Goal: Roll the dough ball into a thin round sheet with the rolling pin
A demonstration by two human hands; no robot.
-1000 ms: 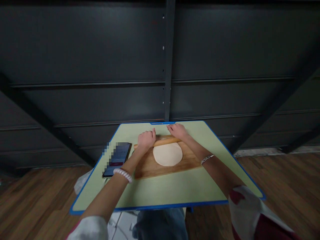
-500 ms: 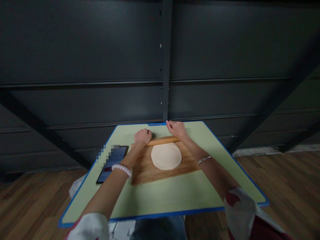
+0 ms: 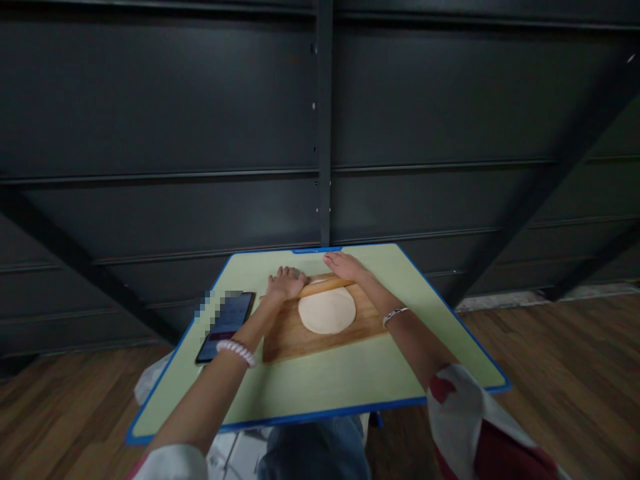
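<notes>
A pale, round sheet of dough lies on a brown wooden board. Across the dough's far part rests a wooden rolling pin, with a thin strip of dough showing beyond it. My left hand presses its palm on the pin's left end, fingers stretched forward and apart. On the right end lies my right hand, its fingers extended flat and pointing away to the left. Both palms touch the pin without wrapping round it. The pin's ends are partly hidden under my hands.
A phone lies left of the board, beside my left forearm. Everything stands on a small pale-green table with a blue edge. A dark panelled wall rises behind it. A whitish plastic bag shows at the left.
The rolling pin has come back from the dough's far edge onto the dough. My fingers, curled before, are now stretched out over it. The view has shifted slightly.
</notes>
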